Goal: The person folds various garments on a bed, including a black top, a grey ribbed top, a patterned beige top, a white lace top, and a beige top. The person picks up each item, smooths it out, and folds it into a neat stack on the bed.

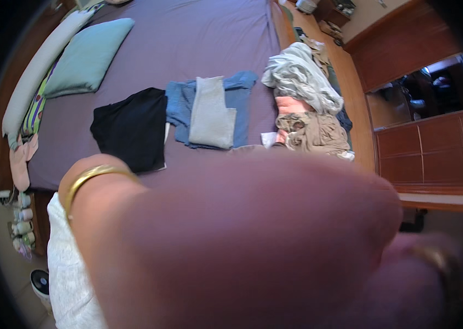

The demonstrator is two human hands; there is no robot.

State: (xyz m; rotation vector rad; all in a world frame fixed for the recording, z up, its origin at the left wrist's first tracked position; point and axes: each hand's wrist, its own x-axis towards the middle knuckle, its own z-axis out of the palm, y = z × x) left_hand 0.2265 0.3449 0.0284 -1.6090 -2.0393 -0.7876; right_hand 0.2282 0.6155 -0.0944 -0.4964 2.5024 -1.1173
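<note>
Close to the camera, bare skin fills the lower middle as a large blur, with what looks like my left hand (96,185) at its left side. A gold band (91,174) circles it there. More blurred skin with a gold-coloured band, perhaps my right hand (412,267), is at the lower right. The fingers and anything held cannot be made out. Beyond lie a folded black garment (133,127), a blue garment (180,103) and, on top of it, a folded light grey garment (213,115). White cloth (67,263) shows at the lower left.
A purple sheet (186,37) covers the bed. A teal pillow (91,57) lies at the left. Along the right edge are a pale crumpled garment (301,74) and a beige one (318,133). Wooden cabinetry (441,152) stands at the right, a small fan (40,283) at the lower left.
</note>
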